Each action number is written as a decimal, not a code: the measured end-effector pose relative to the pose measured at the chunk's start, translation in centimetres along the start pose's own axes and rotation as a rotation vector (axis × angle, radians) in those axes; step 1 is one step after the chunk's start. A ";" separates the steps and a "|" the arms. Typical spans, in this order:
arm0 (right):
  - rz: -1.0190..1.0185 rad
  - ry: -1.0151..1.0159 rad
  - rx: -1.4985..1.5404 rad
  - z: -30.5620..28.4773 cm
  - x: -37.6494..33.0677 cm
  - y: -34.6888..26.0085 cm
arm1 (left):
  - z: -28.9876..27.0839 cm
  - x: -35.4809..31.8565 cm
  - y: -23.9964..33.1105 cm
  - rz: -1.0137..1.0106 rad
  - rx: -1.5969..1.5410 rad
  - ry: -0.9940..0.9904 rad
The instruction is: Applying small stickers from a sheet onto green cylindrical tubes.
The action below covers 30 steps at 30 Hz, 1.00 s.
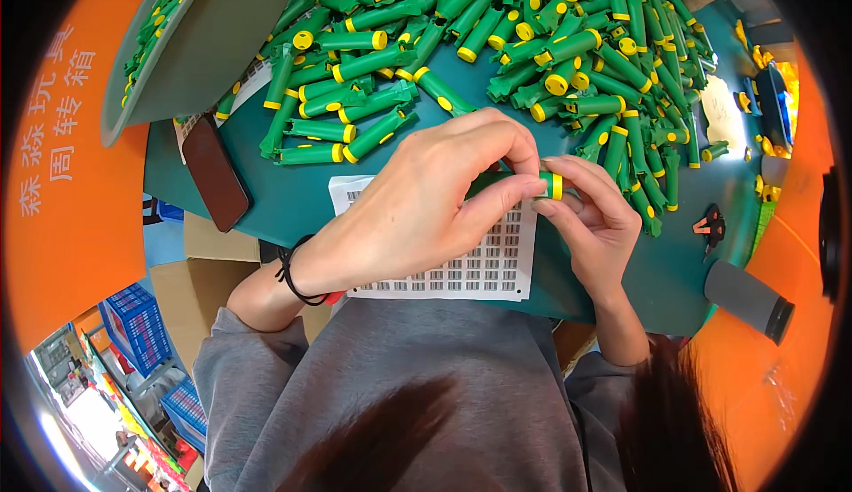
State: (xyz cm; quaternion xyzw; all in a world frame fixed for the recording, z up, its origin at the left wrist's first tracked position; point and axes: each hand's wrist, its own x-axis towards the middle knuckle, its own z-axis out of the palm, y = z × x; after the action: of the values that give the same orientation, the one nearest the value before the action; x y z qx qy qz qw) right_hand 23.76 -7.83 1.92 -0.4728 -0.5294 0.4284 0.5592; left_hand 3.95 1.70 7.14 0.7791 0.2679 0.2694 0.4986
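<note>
Between left grip [428,192] and right grip [596,219], pinching a yellow-banded green plastic tube [556,187], apparently adjusting its end; probably calling next for steady pinching. Under grip, white gridded paper sheet [461,283]; beyond, heaped green-and-yellow tubes [572,46].

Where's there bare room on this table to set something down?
Bare green tabletop shows between the right hand and the grey cylinder, and between the dark phone and the printed sheet. The far side is crowded with green-and-yellow tubes.

The green table [288,199] bears tubes [572,46], a sheet [497,266], probably a phone [216,174].
</note>
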 end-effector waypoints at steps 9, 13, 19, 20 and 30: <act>-0.001 -0.022 0.012 -0.1 0.1 0.2 | -0.2 0.3 0.0 -0.014 0.079 -0.035; 0.007 -0.020 0.007 0.1 -0.1 0.2 | 0.0 0.0 0.2 -0.026 0.110 -0.022; 0.032 -0.009 -0.004 0.1 -0.2 0.1 | 0.4 -0.3 0.0 -0.008 0.131 0.028; 0.042 -0.008 -0.010 0.0 -0.2 0.1 | 0.4 -0.3 -0.3 -0.007 0.132 0.030; 0.068 -0.048 0.002 0.1 -0.2 0.8 | 0.5 -0.5 -1.5 -0.449 -0.492 -0.151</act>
State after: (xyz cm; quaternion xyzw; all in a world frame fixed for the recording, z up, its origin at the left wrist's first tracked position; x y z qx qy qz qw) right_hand 23.69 -7.84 1.07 -0.4796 -0.5258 0.4588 0.5321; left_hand 3.70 1.60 5.49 0.5748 0.3218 0.1511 0.7371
